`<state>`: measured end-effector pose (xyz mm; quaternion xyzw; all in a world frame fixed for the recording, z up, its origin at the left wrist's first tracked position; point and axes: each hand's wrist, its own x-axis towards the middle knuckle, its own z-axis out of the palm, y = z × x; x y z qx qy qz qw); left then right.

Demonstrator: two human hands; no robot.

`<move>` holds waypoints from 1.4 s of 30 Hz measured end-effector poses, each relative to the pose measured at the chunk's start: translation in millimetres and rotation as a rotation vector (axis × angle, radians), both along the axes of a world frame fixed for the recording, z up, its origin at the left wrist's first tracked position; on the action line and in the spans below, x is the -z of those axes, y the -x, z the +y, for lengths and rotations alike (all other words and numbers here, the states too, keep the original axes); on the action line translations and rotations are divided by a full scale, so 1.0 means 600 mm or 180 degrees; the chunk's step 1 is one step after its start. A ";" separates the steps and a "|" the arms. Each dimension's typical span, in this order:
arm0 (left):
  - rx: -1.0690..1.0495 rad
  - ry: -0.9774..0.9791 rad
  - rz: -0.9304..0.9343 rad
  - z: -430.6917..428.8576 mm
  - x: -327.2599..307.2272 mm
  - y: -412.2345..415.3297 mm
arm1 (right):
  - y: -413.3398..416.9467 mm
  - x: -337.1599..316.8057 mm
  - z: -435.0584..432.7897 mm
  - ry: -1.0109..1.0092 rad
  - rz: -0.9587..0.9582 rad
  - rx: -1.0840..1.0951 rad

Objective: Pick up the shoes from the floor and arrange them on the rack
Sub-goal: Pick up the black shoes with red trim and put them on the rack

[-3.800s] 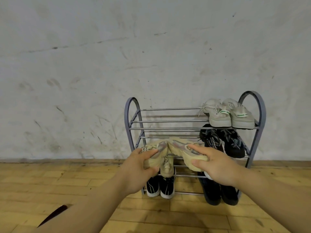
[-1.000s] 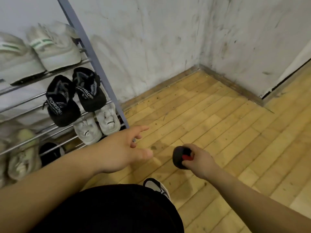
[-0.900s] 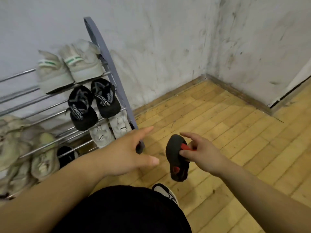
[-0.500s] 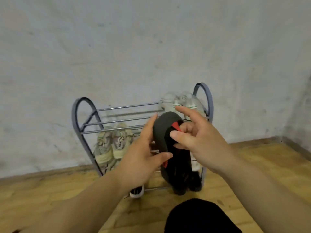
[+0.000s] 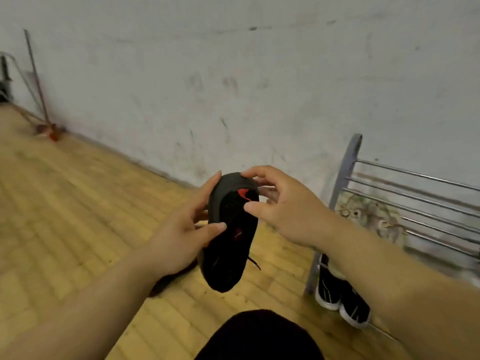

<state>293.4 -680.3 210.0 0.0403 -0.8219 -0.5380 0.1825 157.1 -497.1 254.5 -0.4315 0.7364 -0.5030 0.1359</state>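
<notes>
Black fabric shoe with red accents [image 5: 231, 237] is held in the air between both hands, above the yellow wooden plank floor [image 5: 65, 216] and to the left of the grey metal shoe rack [image 5: 348, 172], apart from it. The shoe is kept upright on its length, one end raised and the other hanging down, with a thin lace seen trailing from its right side. The left hand [image 5: 179, 235] is closed around the shoe's left edge, thumb pressed on the upper. The right hand [image 5: 283, 211] is curled over the raised end, fingertips on the rim and thumb on the right side. Beige laced sneakers [image 5: 368, 211] are seen blurred on a middle tier, and black sneakers with white soles [image 5: 340, 294] are set on the bottom tier. A scuffed white wall [image 5: 233, 74] is seen behind.
</notes>
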 end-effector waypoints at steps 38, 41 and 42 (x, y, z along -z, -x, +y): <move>-0.0061 0.2272 -0.3987 -0.369 0.701 0.067 | 0.072 0.662 -0.199 -0.2230 -0.1633 0.1270; 0.0276 0.1749 -0.3734 -0.272 0.702 -0.019 | 0.058 0.651 -0.161 -0.2233 -0.1603 0.1428; 0.0323 0.1588 -0.3616 -0.237 0.704 -0.054 | 0.053 0.650 -0.147 -0.2238 -0.1646 0.1492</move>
